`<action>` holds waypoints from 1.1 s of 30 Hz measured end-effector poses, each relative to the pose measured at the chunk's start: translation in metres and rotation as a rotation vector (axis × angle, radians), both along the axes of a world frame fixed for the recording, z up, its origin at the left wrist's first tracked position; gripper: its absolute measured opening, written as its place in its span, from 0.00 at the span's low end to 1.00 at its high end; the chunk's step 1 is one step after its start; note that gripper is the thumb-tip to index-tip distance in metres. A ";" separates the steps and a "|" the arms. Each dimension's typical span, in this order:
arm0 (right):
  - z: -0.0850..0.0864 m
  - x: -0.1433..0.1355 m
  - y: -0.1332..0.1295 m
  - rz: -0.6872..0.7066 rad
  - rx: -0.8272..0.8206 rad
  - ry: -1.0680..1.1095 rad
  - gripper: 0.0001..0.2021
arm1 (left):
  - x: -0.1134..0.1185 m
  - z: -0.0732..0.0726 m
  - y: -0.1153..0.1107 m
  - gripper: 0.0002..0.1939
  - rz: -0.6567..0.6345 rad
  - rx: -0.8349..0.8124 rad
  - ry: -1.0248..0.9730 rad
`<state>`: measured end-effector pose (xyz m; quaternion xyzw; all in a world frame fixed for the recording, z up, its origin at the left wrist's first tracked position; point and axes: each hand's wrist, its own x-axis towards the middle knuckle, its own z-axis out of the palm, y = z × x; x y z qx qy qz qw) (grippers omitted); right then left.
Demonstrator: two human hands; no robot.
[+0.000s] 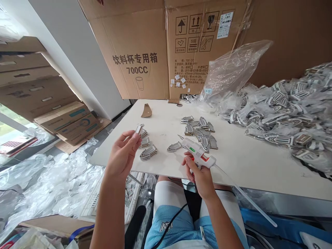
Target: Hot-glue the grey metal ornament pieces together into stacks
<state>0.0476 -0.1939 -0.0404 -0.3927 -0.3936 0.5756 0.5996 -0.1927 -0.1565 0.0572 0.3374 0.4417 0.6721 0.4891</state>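
My left hand (125, 150) pinches a small silvery metal piece (139, 129) between thumb and fingertips, raised over the left part of the white table. Just below and right of it lie small stacks of similar pieces (148, 152). My right hand (198, 173) is wrapped round the handle of a white glue gun (194, 148), whose nozzle points up and left. A long clear glue stick (249, 197) sticks out of its back end. One loose metal piece (174, 147) lies left of the gun, and a loose pile of them (199, 130) lies beyond it.
A large heap of plastic-wrapped metal pieces (282, 107) covers the table's right side, beside a clear plastic bag (232, 69). Cardboard boxes (141, 45) stand behind the white table (160, 114). A cardboard scrap (146, 110) lies at its back left. Plastic wrapping (52, 183) covers the floor.
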 end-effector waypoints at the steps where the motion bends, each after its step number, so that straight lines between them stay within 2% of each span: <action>1: 0.001 0.000 0.000 -0.004 0.001 0.001 0.16 | -0.004 0.001 0.000 0.21 0.020 -0.007 0.024; 4: 0.003 -0.001 -0.001 -0.015 0.009 0.006 0.15 | -0.014 0.003 -0.002 0.24 0.065 -0.050 0.187; 7: 0.003 0.000 -0.001 -0.020 0.010 0.008 0.15 | -0.021 0.003 -0.004 0.27 0.071 -0.116 0.459; 11: 0.002 -0.001 -0.001 -0.022 0.011 0.007 0.16 | -0.025 -0.003 -0.002 0.28 0.096 -0.150 0.756; 14: 0.002 -0.001 0.000 -0.023 0.019 0.001 0.16 | -0.027 -0.012 0.002 0.27 0.125 -0.154 0.863; 20: 0.001 -0.002 0.000 -0.023 0.020 -0.013 0.15 | -0.029 -0.024 0.008 0.27 0.011 -0.187 0.952; 23: 0.001 -0.001 -0.001 -0.013 0.021 -0.024 0.15 | -0.028 -0.024 0.007 0.23 -0.005 -0.141 1.031; 27: 0.001 0.000 -0.002 0.000 0.020 -0.046 0.14 | -0.022 -0.022 0.007 0.17 -0.073 -0.037 1.246; 33: 0.000 0.000 -0.002 0.006 0.024 -0.057 0.14 | -0.016 -0.022 0.007 0.14 -0.093 -0.036 1.452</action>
